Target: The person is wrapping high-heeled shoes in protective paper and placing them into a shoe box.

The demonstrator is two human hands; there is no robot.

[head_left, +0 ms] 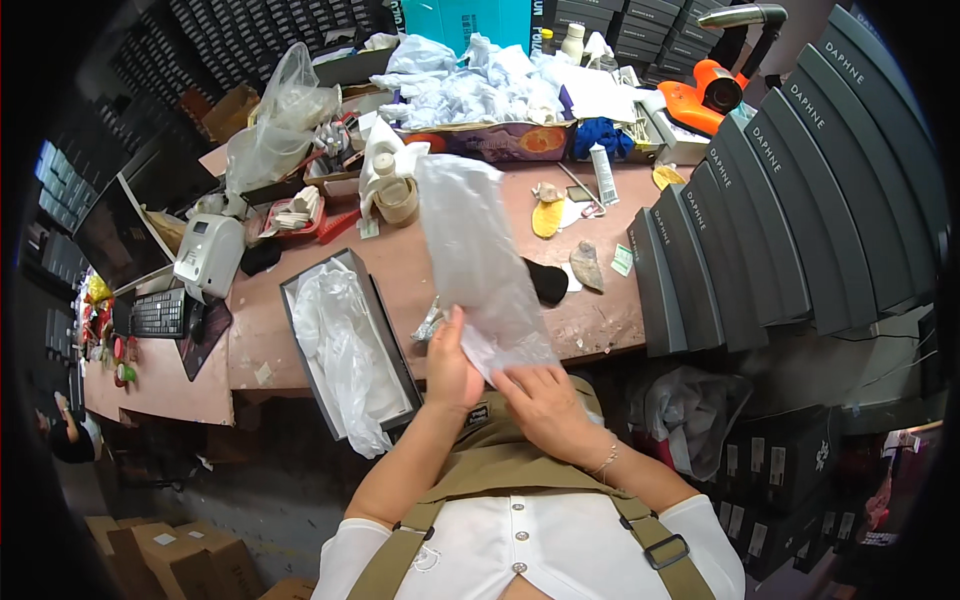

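Plastic bag: clear, crinkled bag [478, 262] held up at the centre of the frame, its top end rising over the worktop, its bottom end down at both hands.
Left hand: left hand [451, 368] just below centre, fingers closed on the bag's lower left edge — thumb pointing up along the plastic.
Right hand: right hand [545, 402] just right of it, fingers curled and pinching the bag's bottom corner; a thin bracelet shows at the wrist.
Worktop: brown, scuffed worktop [400, 275] running across the middle of the frame, cluttered toward the top.
Open box: dark open shoe box [381, 318] at centre left, hanging over the worktop's near edge, with loose white plastic wrap [345, 350] spilling out of it — just left of the left hand.
Behind the bag: a black sock-like piece [548, 281] peeks out at the bag's right edge; a yellow insole [547, 217] lies further up.
Right side: a fanned row of dark grey shoe boxes [790, 190] fills the upper right.
Upper left: a white label printer [208, 254] with a black keyboard [160, 313] below it.
Top: an orange tool [705, 100] at upper right, a heap of white wrapping [470, 85] at top centre.
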